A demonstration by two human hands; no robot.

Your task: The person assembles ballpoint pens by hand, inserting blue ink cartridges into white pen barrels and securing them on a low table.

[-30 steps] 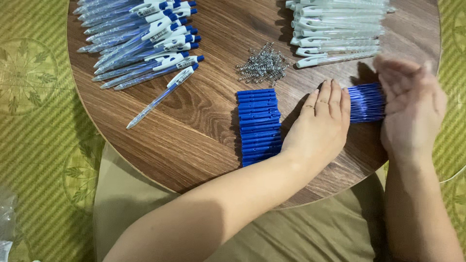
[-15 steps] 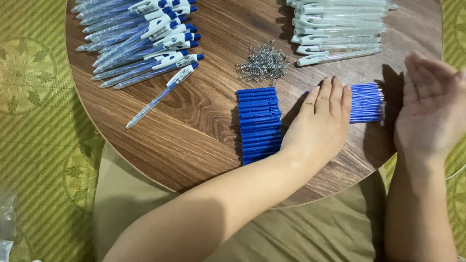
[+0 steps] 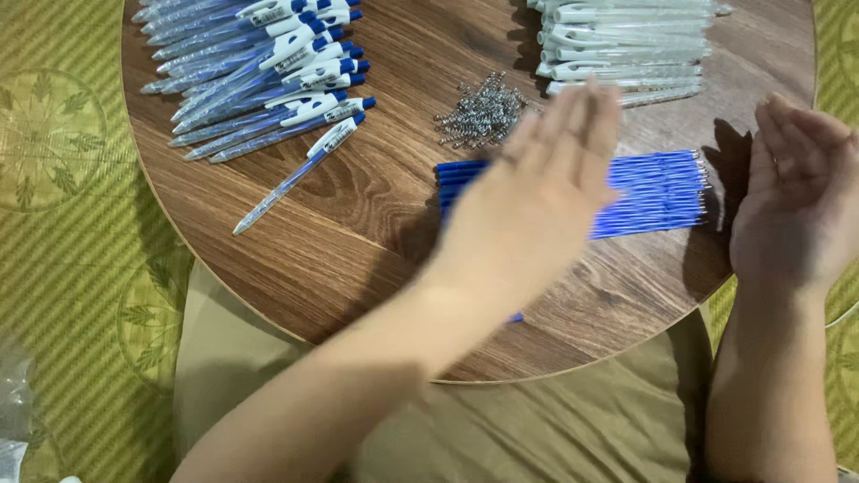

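Pen assembly on a round wooden table [image 3: 358,268], seen part-way through as judged from the layout.

Done: a fan of finished blue-and-white pens [image 3: 259,72] is stacked top left, with one more pen [image 3: 300,174] lying apart, just below the pile.

Left: a stack of clear pen barrels [image 3: 626,45] at top right, a small heap of metal springs [image 3: 483,112] mid-table, and a row of blue refills [image 3: 658,192] laid side by side. So a good share is not yet put together.

Left hand [image 3: 537,197]: blurred, raised flat over the left part of the refill row, fingers extended and together, nothing gripped. Contact with the refills cannot be told.

Right hand [image 3: 796,201]: held at the right table edge, just beside the refill tips, palm turned inward, fingers loosely extended, nothing held.

Refills: thin, uniform blue tubes with small metal tips at the right end, lying parallel, ends fairly even on the right side; middle-left portion hidden under the left hand.
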